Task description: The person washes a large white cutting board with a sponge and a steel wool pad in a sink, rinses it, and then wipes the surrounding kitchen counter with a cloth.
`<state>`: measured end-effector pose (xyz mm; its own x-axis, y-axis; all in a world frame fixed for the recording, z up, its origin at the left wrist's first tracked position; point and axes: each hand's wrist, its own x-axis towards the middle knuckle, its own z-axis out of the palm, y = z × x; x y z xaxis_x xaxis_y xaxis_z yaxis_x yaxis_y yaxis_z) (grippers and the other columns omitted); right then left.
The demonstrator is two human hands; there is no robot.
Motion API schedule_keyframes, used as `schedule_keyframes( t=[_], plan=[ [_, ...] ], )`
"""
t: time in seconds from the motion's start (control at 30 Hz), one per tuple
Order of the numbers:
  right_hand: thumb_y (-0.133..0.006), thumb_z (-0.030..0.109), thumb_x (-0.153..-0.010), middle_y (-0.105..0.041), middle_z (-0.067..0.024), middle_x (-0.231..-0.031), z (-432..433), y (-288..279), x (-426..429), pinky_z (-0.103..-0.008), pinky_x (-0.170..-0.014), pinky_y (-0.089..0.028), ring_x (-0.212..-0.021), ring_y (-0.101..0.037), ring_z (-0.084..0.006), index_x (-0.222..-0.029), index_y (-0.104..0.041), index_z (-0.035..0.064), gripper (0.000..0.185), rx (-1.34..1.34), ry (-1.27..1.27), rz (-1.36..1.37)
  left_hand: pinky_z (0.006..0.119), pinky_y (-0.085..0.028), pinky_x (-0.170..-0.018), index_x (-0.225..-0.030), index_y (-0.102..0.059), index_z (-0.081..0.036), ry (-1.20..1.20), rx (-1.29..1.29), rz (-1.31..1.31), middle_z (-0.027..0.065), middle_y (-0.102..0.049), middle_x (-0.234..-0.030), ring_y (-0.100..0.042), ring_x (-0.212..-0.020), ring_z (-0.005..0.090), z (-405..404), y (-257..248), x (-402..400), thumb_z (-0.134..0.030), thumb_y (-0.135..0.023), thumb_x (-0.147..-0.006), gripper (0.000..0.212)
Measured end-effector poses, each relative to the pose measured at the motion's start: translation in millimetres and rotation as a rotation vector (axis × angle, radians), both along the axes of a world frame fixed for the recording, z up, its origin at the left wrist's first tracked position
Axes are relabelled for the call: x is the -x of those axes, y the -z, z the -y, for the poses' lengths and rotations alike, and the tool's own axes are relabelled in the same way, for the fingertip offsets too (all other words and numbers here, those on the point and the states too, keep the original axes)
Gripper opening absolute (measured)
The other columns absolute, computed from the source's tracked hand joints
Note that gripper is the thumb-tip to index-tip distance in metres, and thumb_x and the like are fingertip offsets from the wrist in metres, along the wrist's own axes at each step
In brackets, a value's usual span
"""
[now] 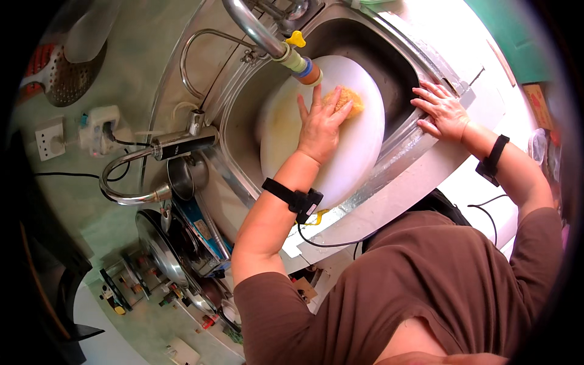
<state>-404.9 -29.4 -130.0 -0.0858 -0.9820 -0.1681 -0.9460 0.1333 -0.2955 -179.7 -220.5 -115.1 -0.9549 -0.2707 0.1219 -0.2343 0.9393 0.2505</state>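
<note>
My left hand (320, 125), fingers spread, presses a yellow-orange scrubbing pad (350, 101) against a white oval cutting board (353, 153). The board rests in a stainless steel sink (396, 75), its near end reaching the front rim. A yellowish stain marks its left part. Just above my left fingertips hangs the tap spout (308, 70), with coloured fittings and a yellow knob. My right hand (440, 110) lies palm down on the sink's right rim, fingers apart, holding nothing. Each forearm wears a black strap.
A second tap, with a black display body (178, 147), stands left of the sink. Beyond it are a wall socket (51, 138) and a plugged-in adapter (101, 130). Pans and lids (159, 246) stand at lower left. A black cable (326, 245) trails from my left wrist strap.
</note>
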Motion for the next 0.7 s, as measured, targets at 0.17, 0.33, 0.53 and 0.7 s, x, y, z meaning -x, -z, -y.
schedule_keyframes(
  t=[0.17,0.33,0.53,0.7],
  plan=[
    [-0.048,0.037,-0.077,-0.039,-0.0126,-0.122,0,3,1,-0.0404,-0.099,-0.02,-0.121,-0.025,-0.027,-0.106,-0.052,0.0052,0.043,0.071,-0.019,0.017,0.054,-0.011,-0.097,-0.106,-0.055,-0.017,-0.025,-0.028,-0.035,0.012,-0.032,-0.129,-0.022,-0.12,0.0379,7,5,7,0.0,-0.05,-0.07,0.04],
    [-0.047,0.037,-0.077,-0.04,-0.0128,-0.122,-2,2,2,-0.0399,-0.099,-0.02,-0.121,-0.026,-0.0269,-0.106,-0.052,0.0052,0.043,0.076,-0.015,0.005,0.044,-0.027,-0.094,-0.107,-0.053,-0.014,-0.075,-0.131,-0.061,0.0164,-0.035,-0.125,-0.034,-0.113,0.036,9,10,16,-0.001,-0.048,-0.074,0.036],
    [-0.047,0.037,-0.077,-0.04,-0.0122,-0.122,-1,4,2,-0.0396,-0.099,-0.02,-0.121,-0.025,-0.0267,-0.106,-0.051,0.005,0.043,0.08,-0.022,-0.005,0.035,-0.04,-0.079,-0.104,-0.052,-0.007,-0.521,-0.618,-0.053,0.0185,-0.053,-0.101,-0.051,-0.093,0.0321,45,18,12,-0.011,-0.043,-0.079,0.027],
    [-0.048,0.037,-0.077,-0.039,-0.012,-0.122,-1,3,2,-0.0404,-0.099,-0.019,-0.121,-0.025,-0.0264,-0.106,-0.051,0.0055,0.043,0.062,-0.005,0.023,0.034,-0.043,-0.073,-0.096,-0.057,-0.004,-0.866,-0.382,0.07,0.0148,-0.059,-0.091,-0.056,-0.083,0.0289,82,6,-50,-0.014,-0.044,-0.077,0.025]
  ],
)
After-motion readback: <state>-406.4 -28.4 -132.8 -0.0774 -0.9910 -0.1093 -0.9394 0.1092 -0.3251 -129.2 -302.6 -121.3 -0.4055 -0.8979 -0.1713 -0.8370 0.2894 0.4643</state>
